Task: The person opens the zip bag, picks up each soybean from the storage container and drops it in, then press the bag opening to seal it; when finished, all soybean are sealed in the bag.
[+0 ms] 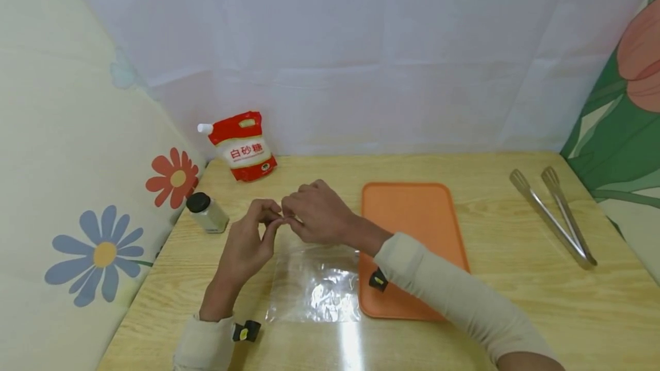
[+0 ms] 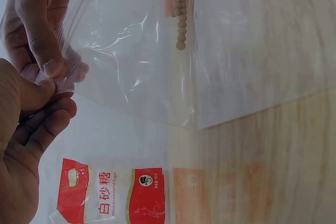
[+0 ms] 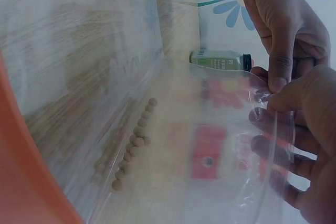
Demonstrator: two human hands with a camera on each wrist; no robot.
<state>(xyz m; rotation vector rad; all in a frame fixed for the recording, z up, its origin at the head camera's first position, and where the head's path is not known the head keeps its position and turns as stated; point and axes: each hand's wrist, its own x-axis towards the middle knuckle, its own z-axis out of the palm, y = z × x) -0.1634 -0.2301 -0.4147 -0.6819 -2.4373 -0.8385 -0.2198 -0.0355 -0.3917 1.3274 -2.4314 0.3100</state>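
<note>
A clear plastic bag [image 1: 314, 288] hangs from both hands over the table. Thumb and fingers of the left hand [image 1: 247, 239] pinch a corner of its upper edge. The right hand [image 1: 319, 213] pinches the same edge right beside it, fingertips nearly meeting. Through the film in the right wrist view, several small round beige balls [image 3: 134, 148] lie in a row along the bag's bottom; the left wrist view shows these balls [image 2: 181, 24] too. A ridged strip runs along the bag's top edge by the right fingers [image 3: 286, 192].
A red and white sugar pouch [image 1: 244, 147] stands at the back left. Closer in, a small jar [image 1: 207, 213] with a black lid is at the left edge. An orange tray [image 1: 412, 216] lies under the right forearm. Metal tongs [image 1: 562, 222] rest far right.
</note>
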